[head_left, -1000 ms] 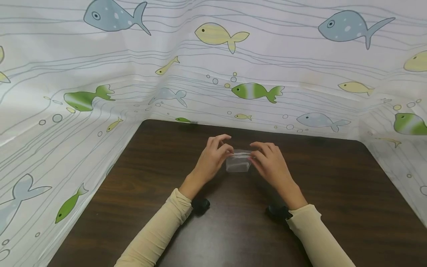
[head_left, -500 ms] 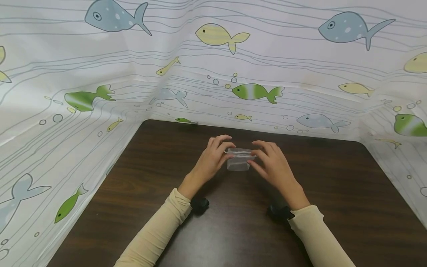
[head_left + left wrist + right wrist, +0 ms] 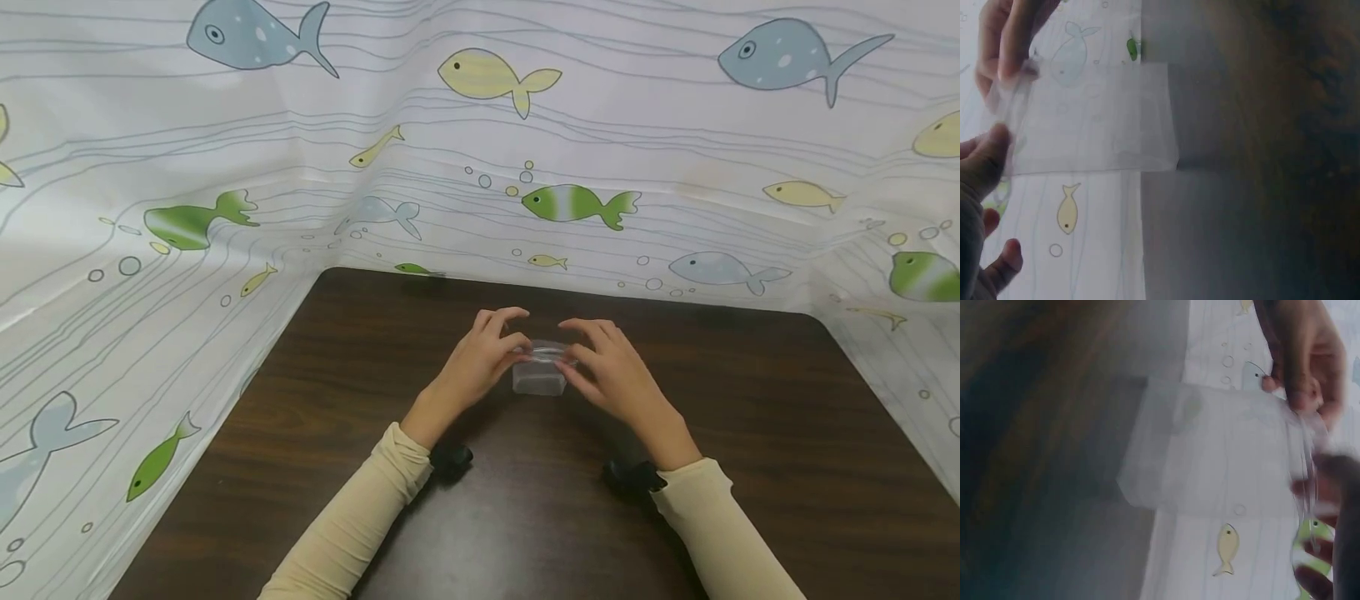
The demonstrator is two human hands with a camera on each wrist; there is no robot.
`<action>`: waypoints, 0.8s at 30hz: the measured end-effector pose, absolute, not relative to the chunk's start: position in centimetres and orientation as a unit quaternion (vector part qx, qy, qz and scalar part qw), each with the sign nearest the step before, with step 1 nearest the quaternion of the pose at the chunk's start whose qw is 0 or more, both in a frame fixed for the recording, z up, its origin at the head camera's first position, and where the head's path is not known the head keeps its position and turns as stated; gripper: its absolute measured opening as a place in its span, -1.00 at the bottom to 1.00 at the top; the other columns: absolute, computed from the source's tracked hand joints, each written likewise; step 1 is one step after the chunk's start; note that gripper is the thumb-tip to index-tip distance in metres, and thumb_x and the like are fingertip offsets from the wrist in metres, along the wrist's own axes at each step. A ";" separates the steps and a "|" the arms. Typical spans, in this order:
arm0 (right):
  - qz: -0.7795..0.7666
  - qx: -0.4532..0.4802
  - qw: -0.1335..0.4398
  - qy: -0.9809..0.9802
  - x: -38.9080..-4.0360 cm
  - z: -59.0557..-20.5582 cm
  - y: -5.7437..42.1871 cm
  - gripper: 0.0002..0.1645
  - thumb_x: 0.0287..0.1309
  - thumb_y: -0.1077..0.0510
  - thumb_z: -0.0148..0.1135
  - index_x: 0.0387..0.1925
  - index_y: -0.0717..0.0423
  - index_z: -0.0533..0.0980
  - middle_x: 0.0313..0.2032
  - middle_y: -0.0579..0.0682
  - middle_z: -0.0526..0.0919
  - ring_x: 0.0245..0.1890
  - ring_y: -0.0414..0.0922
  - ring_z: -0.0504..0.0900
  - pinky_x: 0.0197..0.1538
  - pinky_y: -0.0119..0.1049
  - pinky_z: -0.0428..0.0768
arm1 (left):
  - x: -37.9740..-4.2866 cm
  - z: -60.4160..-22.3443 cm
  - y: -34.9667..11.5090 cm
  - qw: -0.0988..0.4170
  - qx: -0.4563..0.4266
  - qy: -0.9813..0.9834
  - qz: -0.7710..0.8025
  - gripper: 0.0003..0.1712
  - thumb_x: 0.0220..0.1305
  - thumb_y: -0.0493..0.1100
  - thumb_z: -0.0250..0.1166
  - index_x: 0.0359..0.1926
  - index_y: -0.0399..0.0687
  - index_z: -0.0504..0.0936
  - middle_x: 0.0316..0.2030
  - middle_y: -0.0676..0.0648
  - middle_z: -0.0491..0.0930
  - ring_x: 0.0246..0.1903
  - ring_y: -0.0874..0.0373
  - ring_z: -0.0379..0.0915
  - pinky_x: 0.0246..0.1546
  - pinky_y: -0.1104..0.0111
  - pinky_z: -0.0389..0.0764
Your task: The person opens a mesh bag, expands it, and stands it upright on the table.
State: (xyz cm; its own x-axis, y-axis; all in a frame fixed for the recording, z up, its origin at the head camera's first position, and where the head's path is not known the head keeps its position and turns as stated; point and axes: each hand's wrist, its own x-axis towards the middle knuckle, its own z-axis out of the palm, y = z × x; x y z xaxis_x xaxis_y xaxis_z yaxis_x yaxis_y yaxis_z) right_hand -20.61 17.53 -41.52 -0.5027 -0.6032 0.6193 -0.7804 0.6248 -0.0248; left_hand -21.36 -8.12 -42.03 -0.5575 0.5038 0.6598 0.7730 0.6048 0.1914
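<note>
A small clear plastic zip bag (image 3: 538, 383) is held up over the table between both hands, its opening strip at the top. My left hand (image 3: 477, 358) pinches one top corner between thumb and forefinger. At the other end of the strip my right hand (image 3: 618, 375) pinches the bag with thumb and fingers. The left wrist view shows the see-through bag (image 3: 1097, 119) hanging flat, with fish print visible through it. Motion blurs the fingers (image 3: 1329, 481) at the bag's mouth in the right wrist view. I see nothing inside the bag.
The dark wood-grain table (image 3: 315, 400) lies beneath the hands. A white fish-print curtain (image 3: 600, 142) surrounds its back and sides. Black wrist devices, such as the left one (image 3: 452, 462), sit under each wrist near the tabletop.
The bag has come slightly down and toward me in the last half second. My right thumb and fingers have shifted along the opening strip. Both arms stay nearly in place.
</note>
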 end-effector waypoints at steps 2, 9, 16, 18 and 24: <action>0.140 0.415 0.254 -0.862 -20.4 -41.4 17.5 -0.73 0.29 -0.03 0.42 -0.19 0.10 0.71 0.15 0.10 0.65 0.13 0.11 0.56 0.22 0.12 0.52 | -21.3 -42.0 -8.1 0.289 -0.384 -0.847 -0.230 -0.94 0.34 -0.10 0.41 -0.19 0.09 0.73 0.26 -0.08 0.52 0.06 -0.05 0.45 -0.05 0.24 0.64; 0.082 0.348 0.234 -0.904 -19.9 -41.1 17.1 -0.64 0.37 -0.08 0.32 0.00 0.06 0.68 -0.03 0.02 0.76 -0.03 0.03 0.67 0.11 0.03 0.56 | -21.3 -41.7 -8.2 0.310 -0.344 -0.871 -0.165 -0.88 0.34 -0.02 0.39 -0.19 0.10 0.74 0.28 -0.09 0.53 0.14 -0.08 0.43 0.10 0.20 0.63; 0.109 0.347 0.247 -0.898 -20.1 -41.2 17.2 -0.61 0.33 -0.03 0.37 0.08 0.07 0.64 0.10 0.10 0.66 0.02 0.09 0.64 0.06 0.07 0.58 | -21.3 -41.4 -8.2 0.291 -0.328 -0.881 -0.178 -0.79 0.35 -0.07 0.41 -0.01 0.12 0.73 0.37 -0.12 0.44 0.12 -0.10 0.41 0.00 0.20 0.68; 0.116 0.354 0.252 -0.893 -20.2 -41.2 17.3 -0.57 0.29 -0.02 0.42 0.11 0.07 0.64 0.17 0.12 0.62 0.08 0.12 0.61 0.08 0.10 0.58 | -21.3 -41.4 -8.2 0.290 -0.328 -0.880 -0.182 -0.76 0.34 -0.07 0.42 0.01 0.11 0.72 0.37 -0.13 0.43 0.11 -0.11 0.41 -0.03 0.19 0.69; 0.130 0.360 0.282 -0.880 -20.4 -41.2 17.1 -0.67 0.21 0.10 0.50 -0.01 0.08 0.69 0.23 0.16 0.58 0.18 0.19 0.54 0.20 0.20 0.52 | -21.1 -41.4 -8.1 0.289 -0.332 -0.878 -0.186 -0.75 0.38 -0.08 0.39 0.05 0.11 0.70 0.39 -0.13 0.40 0.11 -0.10 0.42 -0.02 0.20 0.68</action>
